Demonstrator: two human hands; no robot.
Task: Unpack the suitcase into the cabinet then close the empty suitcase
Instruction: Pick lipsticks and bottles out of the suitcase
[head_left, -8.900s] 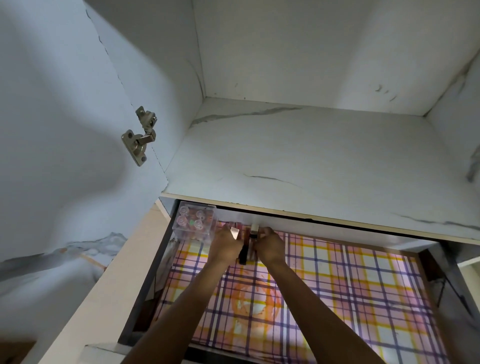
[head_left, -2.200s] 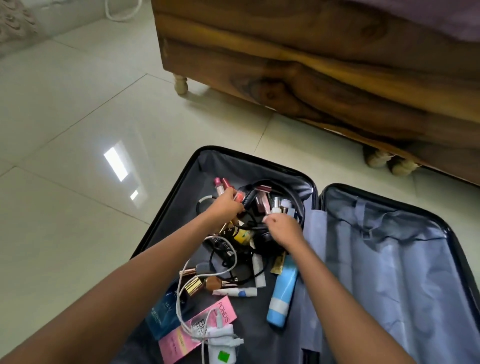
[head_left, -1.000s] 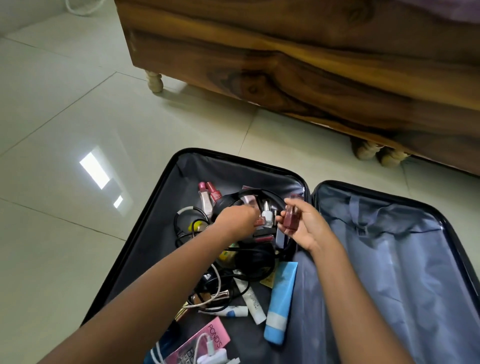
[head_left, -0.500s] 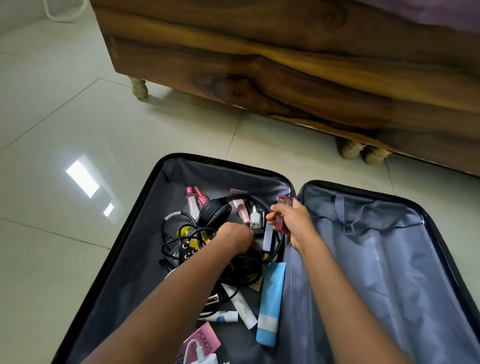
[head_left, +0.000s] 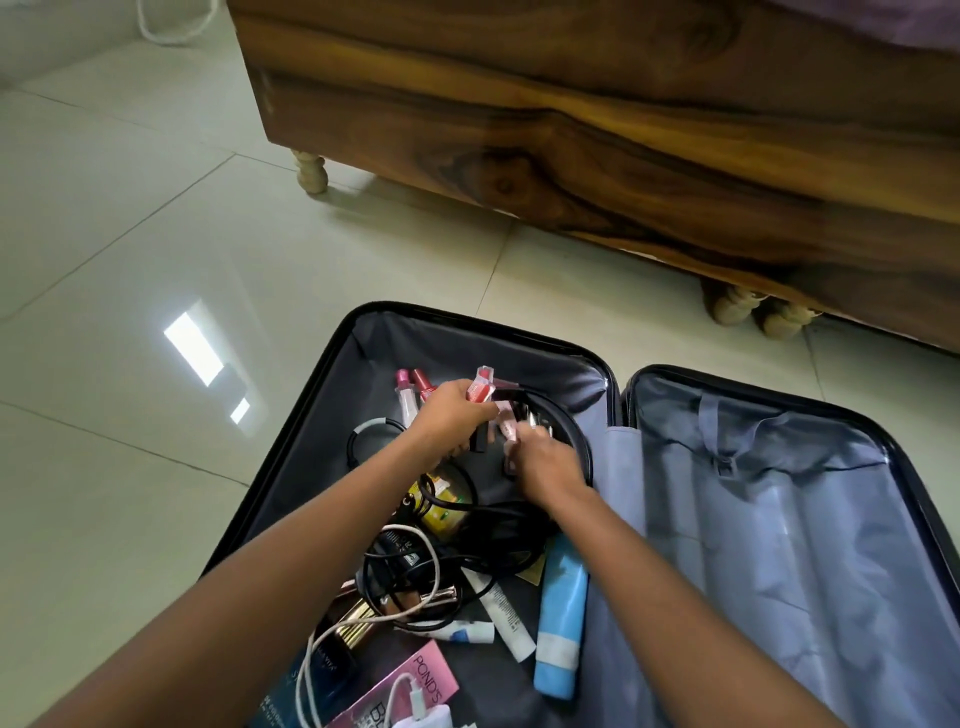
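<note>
suitcase (head_left: 467, 340) below, pink tube (head_left: 480, 389) pinched in left hand (head_left: 452, 418), bottle (head_left: 510, 466) gripped in right hand (head_left: 550, 467)

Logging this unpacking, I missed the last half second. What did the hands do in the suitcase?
The left hand moved from the cable tangle toward the far end of the suitcase and now grips a pink tube. The right hand, raised near the hinge with a dark red bottle, dropped beside the left; whether it still holds it is unclear. The blue tube and Pond's box stayed put.
</note>
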